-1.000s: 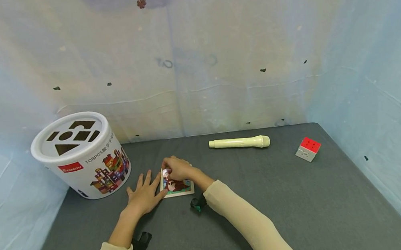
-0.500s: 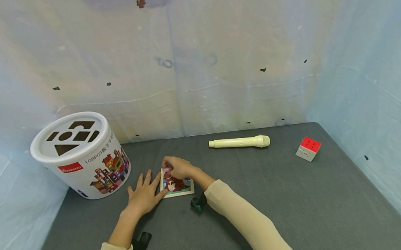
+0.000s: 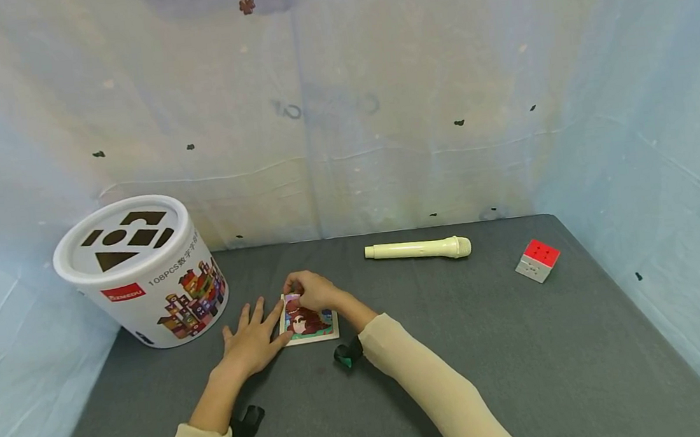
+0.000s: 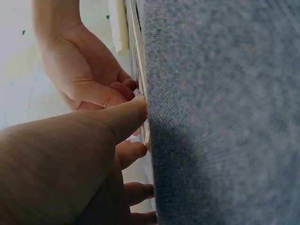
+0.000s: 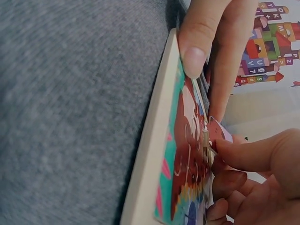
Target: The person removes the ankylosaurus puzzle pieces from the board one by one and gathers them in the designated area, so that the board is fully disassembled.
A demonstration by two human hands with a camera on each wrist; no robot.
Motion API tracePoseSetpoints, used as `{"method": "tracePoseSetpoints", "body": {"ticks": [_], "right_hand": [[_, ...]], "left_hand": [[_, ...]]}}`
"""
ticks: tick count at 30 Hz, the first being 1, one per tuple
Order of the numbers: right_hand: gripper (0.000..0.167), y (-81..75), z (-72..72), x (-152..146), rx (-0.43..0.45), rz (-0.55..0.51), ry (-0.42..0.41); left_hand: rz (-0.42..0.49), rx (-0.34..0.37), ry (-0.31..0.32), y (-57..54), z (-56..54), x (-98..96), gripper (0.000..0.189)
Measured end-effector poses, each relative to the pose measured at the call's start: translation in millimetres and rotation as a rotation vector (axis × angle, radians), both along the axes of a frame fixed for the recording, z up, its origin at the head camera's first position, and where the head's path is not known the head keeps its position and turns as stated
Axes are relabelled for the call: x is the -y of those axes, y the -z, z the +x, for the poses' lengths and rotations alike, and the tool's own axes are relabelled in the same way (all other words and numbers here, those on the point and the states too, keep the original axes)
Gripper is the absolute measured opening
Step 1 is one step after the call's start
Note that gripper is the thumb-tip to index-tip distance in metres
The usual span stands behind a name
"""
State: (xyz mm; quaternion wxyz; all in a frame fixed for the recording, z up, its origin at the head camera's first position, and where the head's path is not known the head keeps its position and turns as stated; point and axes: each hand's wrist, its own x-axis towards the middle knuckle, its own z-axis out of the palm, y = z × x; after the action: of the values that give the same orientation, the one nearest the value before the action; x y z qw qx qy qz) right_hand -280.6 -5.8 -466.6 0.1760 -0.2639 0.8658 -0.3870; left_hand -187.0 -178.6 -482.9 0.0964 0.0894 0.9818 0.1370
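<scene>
A small jigsaw puzzle (image 3: 313, 327) in a pale wooden frame lies flat on the table, its picture mostly brown with green and purple. My left hand (image 3: 250, 346) rests beside its left side with fingers spread, the thumb pressing the near left corner and the index finger at the left edge. Over the far left corner, my right hand (image 3: 310, 294) has its thumb and fingers bent together. In the right wrist view they pinch a pinkish-red puzzle piece (image 5: 220, 129), tilted up from the board. The right hand covers part of the picture's far side.
A white block bucket (image 3: 141, 281) with shaped holes in its lid stands left of the hands. A pale yellow toy microphone (image 3: 418, 250) lies near the table's back edge, and a red-and-white cube (image 3: 538, 261) sits at the right. Pale curtains surround the grey table (image 3: 592, 364).
The light patch of picture under my right fingers has given way to brown at the far left. My right hand has shifted slightly; the left hand stays in place.
</scene>
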Motion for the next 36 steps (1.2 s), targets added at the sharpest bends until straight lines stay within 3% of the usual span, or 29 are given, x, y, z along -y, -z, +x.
{"method": "tracePoseSetpoints", "body": {"ticks": [10, 24, 36], "right_hand": [[0.019, 7.2, -4.3, -3, 0.013, -0.126, -0.004], [0.022, 8.2, -11.7, -19, 0.16, -0.332, 0.04], [0.025, 8.1, -22.1, -55, 0.148, -0.328, 0.04]], "left_hand": [[-0.003, -0.001, -0.005, 1.2, -0.1, 0.2, 0.071], [0.004, -0.004, 0.0, 3.1, -0.7, 0.6, 0.071], [0.01, -0.007, -0.003, 3.1, -0.7, 0.5, 0.072]]}}
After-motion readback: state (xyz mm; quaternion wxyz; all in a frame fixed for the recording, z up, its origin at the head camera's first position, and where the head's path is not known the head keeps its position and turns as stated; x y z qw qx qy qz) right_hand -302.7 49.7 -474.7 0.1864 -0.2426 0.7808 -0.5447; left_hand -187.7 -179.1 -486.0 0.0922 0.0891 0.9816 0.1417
